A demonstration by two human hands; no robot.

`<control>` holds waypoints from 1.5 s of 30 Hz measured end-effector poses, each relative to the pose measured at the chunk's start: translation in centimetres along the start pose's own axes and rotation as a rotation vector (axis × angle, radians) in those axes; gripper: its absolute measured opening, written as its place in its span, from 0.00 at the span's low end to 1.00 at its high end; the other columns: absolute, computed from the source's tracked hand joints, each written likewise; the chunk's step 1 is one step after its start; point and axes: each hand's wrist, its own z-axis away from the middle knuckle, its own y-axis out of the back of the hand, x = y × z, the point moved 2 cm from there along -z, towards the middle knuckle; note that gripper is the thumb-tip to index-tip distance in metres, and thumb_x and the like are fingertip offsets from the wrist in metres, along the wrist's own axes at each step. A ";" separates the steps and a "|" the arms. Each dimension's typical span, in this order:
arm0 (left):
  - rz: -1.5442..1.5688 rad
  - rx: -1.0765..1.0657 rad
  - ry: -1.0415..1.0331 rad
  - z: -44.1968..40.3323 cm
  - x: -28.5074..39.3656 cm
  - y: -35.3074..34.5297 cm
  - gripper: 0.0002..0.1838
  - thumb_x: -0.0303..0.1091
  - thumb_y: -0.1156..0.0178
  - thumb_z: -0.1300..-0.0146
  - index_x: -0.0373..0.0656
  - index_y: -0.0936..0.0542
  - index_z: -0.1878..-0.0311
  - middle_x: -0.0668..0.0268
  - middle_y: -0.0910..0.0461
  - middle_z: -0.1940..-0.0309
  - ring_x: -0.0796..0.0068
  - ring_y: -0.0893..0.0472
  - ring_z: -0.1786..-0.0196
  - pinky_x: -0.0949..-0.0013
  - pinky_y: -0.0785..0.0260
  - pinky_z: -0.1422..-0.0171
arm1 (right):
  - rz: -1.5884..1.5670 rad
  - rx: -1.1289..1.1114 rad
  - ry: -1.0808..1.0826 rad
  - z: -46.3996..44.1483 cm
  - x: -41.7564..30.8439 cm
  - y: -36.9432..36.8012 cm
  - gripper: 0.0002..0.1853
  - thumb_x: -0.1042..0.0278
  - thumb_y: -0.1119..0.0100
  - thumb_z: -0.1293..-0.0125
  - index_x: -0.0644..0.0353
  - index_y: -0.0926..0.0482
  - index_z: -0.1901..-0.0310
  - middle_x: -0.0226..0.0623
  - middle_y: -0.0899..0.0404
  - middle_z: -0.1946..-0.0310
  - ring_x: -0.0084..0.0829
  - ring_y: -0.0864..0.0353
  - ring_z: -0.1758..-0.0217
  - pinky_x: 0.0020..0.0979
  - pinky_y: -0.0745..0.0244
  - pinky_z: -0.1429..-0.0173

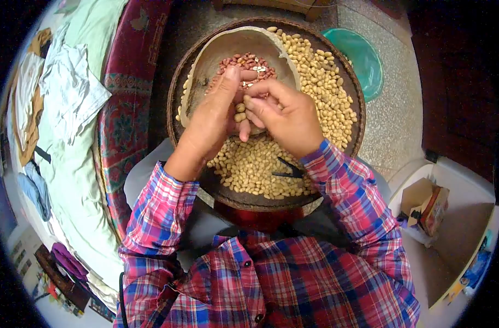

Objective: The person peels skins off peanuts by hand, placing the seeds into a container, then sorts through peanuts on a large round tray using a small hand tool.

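Observation:
A large round tray [362,109] holds many unshelled peanuts [320,71]. On its upper left part rests a pale bowl [205,57] with shelled red peanuts [249,61] inside. Over the bowl's lower edge, my left hand [214,112] is curled around unshelled peanuts, which show between the two hands. My right hand [285,112] touches it from the right, thumb and fingers pinched at a peanut [240,107]. A dark pincer-like tool [288,170] lies on the peanuts below my right hand.
A green basin [358,60] stands on the floor beyond the tray's upper right. At the left is a bed with a pale green sheet [69,164] and clothes [74,87]. A white bin [457,218] with a cardboard box [418,197] stands at the right.

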 end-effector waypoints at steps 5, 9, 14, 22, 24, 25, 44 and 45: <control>0.333 -0.164 0.054 -0.4 0.0 0.1 0.31 0.57 0.62 0.28 0.36 0.32 0.42 0.58 0.21 0.59 0.70 0.19 0.62 0.72 0.25 0.67 | -0.054 0.081 -0.037 -0.5 0.5 0.6 0.07 0.76 0.45 0.36 0.60 0.22 0.57 0.32 0.18 0.72 0.17 0.21 0.72 0.23 0.24 0.69; 0.370 -0.109 0.052 -0.5 -0.4 -0.1 0.30 0.56 0.61 0.28 0.36 0.31 0.44 0.58 0.21 0.57 0.69 0.19 0.58 0.70 0.24 0.58 | 0.171 0.090 0.254 0.0 -1.1 0.8 0.06 0.75 0.44 0.37 0.59 0.22 0.58 0.34 0.17 0.68 0.23 0.17 0.71 0.27 0.23 0.69; 0.402 -0.084 0.054 -0.5 -0.8 0.4 0.27 0.55 0.58 0.28 0.38 0.27 0.48 0.61 0.21 0.56 0.72 0.20 0.54 0.69 0.26 0.50 | 0.532 0.099 0.275 0.4 -0.6 0.1 0.07 0.68 0.41 0.40 0.55 0.23 0.59 0.37 0.19 0.66 0.40 0.17 0.67 0.38 0.24 0.68; 0.470 -0.009 0.109 -0.4 -1.6 -1.0 0.24 0.54 0.58 0.28 0.41 0.27 0.49 0.62 0.23 0.56 0.71 0.22 0.53 0.65 0.27 0.47 | 0.777 0.092 0.230 0.3 -0.4 0.0 0.10 0.64 0.44 0.39 0.52 0.24 0.56 0.37 0.19 0.68 0.41 0.19 0.68 0.42 0.25 0.68; 0.502 0.000 0.128 -0.5 -1.9 -0.8 0.24 0.54 0.58 0.28 0.41 0.28 0.49 0.62 0.23 0.56 0.71 0.22 0.54 0.64 0.27 0.47 | 0.802 0.081 0.226 0.3 -0.3 0.1 0.10 0.63 0.44 0.39 0.51 0.24 0.56 0.37 0.19 0.68 0.42 0.19 0.68 0.42 0.25 0.68; 0.519 -0.019 0.141 -0.6 -2.0 -0.7 0.23 0.53 0.58 0.27 0.41 0.28 0.49 0.62 0.23 0.55 0.70 0.22 0.53 0.64 0.28 0.46 | 0.774 0.081 0.238 0.3 -0.2 0.2 0.10 0.64 0.44 0.39 0.52 0.23 0.56 0.37 0.19 0.69 0.40 0.18 0.68 0.41 0.24 0.68; 0.351 -0.079 0.104 0.1 -0.8 -0.5 0.10 0.38 0.44 0.32 0.41 0.24 0.58 0.71 0.23 0.71 0.85 0.26 0.75 0.82 0.35 0.75 | 0.017 0.116 0.098 -0.3 -0.3 1.5 0.07 0.74 0.43 0.38 0.61 0.24 0.59 0.30 0.24 0.81 0.16 0.27 0.78 0.24 0.30 0.72; 0.351 -0.080 0.106 0.1 -0.9 -0.5 0.10 0.38 0.44 0.32 0.41 0.24 0.58 0.71 0.23 0.71 0.85 0.26 0.75 0.82 0.35 0.75 | 0.072 0.130 0.149 -0.2 -0.4 1.5 0.07 0.74 0.43 0.38 0.61 0.24 0.58 0.29 0.24 0.82 0.16 0.28 0.79 0.23 0.32 0.73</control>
